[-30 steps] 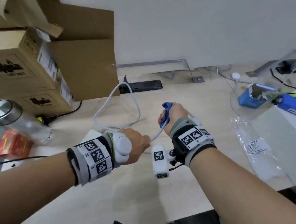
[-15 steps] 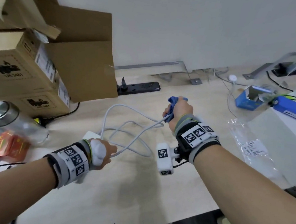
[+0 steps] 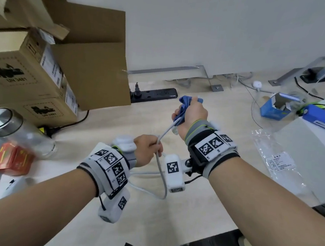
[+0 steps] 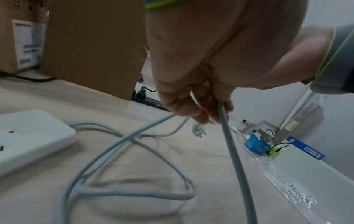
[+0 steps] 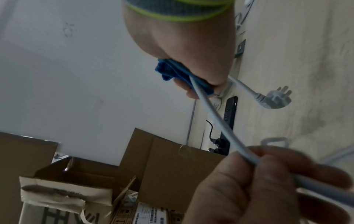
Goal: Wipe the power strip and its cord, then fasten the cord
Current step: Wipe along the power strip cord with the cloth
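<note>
A white power strip (image 4: 28, 139) lies on the pale wooden table, its grey-white cord (image 4: 134, 195) looped loosely beside it. My left hand (image 3: 148, 150) pinches the cord (image 3: 160, 172) above the table. My right hand (image 3: 193, 114) grips a blue cloth (image 3: 184, 105) wrapped round the cord a short way farther along. The cord (image 5: 220, 119) runs taut between the two hands. Its three-pin plug (image 5: 275, 98) hangs just past the blue cloth (image 5: 172, 72). In the head view the power strip is hidden behind my left arm.
Stacked cardboard boxes (image 3: 31, 74) stand at the left, a black power strip (image 3: 152, 94) along the wall. A steel-lidded bottle (image 3: 8, 128) and a red packet (image 3: 11, 160) sit near left. A plastic bag (image 3: 278, 163), blue boxes (image 3: 274, 111) and a white board (image 3: 313, 157) lie right.
My left hand rose from the table and came close to the right hand, taking a new hold on the cord. The right hand with the cloth moved nearer the plug end.
</note>
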{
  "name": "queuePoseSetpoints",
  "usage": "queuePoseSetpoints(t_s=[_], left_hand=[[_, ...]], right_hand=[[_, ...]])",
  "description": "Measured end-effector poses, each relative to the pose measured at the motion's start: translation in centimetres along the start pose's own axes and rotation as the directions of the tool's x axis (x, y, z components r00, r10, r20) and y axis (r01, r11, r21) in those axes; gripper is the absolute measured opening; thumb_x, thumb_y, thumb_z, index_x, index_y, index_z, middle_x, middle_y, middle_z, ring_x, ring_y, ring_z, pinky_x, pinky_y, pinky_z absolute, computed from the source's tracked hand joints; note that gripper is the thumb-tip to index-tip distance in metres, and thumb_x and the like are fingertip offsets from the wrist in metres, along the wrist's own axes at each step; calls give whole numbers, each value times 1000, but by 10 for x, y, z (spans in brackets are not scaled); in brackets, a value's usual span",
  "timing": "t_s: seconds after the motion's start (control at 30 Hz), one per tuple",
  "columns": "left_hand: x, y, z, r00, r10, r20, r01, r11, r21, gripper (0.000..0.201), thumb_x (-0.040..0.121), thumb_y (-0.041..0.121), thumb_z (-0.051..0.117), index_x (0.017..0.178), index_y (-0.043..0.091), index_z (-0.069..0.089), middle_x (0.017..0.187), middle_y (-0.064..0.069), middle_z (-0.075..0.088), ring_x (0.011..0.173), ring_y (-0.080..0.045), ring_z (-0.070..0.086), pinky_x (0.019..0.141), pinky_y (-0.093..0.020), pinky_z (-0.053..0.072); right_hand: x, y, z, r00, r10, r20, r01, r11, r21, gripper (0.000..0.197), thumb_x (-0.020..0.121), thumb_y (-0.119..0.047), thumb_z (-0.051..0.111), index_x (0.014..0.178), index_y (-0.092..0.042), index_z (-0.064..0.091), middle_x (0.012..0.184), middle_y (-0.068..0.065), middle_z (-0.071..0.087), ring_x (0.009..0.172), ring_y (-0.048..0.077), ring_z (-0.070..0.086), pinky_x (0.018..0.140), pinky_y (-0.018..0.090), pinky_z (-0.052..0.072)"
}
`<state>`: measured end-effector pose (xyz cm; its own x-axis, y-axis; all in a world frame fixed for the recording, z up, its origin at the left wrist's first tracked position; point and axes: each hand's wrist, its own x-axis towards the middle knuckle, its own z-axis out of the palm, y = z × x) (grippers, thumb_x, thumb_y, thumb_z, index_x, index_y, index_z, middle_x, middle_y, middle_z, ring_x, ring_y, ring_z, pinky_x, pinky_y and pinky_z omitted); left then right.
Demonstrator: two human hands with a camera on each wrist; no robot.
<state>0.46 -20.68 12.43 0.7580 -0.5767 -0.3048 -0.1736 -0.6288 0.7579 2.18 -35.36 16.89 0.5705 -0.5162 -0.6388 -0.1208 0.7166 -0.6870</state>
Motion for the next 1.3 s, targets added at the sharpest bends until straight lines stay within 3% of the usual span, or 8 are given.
queuePoseSetpoints(t_s=[0.17,0.27,0.43,0.53,0.7,0.9,1.1,1.3], left_hand=[[4,0,-3,990,30,-137,-43,995,-89,27,95,6,39,74,14,53,69,-4,66,49,-9,52,49,-20,40],[9,4,-5,967,143,-212,-119,985,122,27,93,23,33,76,13,52,70,-10,65,67,-28,59,64,-37,48],[9,17,-16,995,101,21,-94,803,588,31,91,12,43,122,8,45,96,-12,67,82,-35,60,67,-39,47],[2,21,-25,982,142,124,-188,682,707,13,95,19,43,107,18,50,87,-5,62,72,-29,49,64,-35,44],[-16,-3,-37,936,125,330,-339,581,740,9,97,24,42,101,27,49,102,2,62,74,-24,43,65,-30,38],[-8,-15,-49,878,-275,392,-248,438,864,29,96,20,45,124,23,52,124,-2,59,110,-28,57,80,-31,41],[12,-19,-65,872,-362,329,-100,525,845,33,98,24,46,127,12,57,131,-6,59,120,-21,56,93,-26,44],[27,13,-27,998,24,-59,-1,928,373,23,93,37,49,105,22,62,103,-1,69,93,-25,62,83,-35,49]], right_hand=[[-7,19,6,999,-17,45,20,997,-76,38,97,-43,47,82,-9,56,59,4,56,38,14,54,51,29,48],[-9,43,7,999,-13,39,25,951,-308,48,91,-51,50,91,-4,61,78,11,68,65,27,68,67,43,57],[-7,38,10,997,-2,-71,-33,870,-492,32,98,-35,40,88,-8,52,74,8,52,64,24,49,61,30,41],[4,23,2,1000,-2,-16,-6,871,-491,25,102,-19,32,82,-9,44,65,5,42,49,17,41,41,23,36],[27,-4,-16,991,-10,-131,-37,936,-351,24,99,-25,36,86,-11,49,57,6,43,44,18,40,46,25,36],[34,-5,-20,986,36,-162,-95,924,-370,31,100,-32,32,84,-12,49,56,5,41,45,16,40,41,19,32],[25,9,-11,995,25,-101,-55,952,-301,28,97,-21,31,74,-13,44,59,5,41,44,17,37,51,26,32],[19,18,3,999,38,-13,-40,958,-282,37,102,-29,34,71,-10,42,57,5,39,31,14,39,36,13,33]])
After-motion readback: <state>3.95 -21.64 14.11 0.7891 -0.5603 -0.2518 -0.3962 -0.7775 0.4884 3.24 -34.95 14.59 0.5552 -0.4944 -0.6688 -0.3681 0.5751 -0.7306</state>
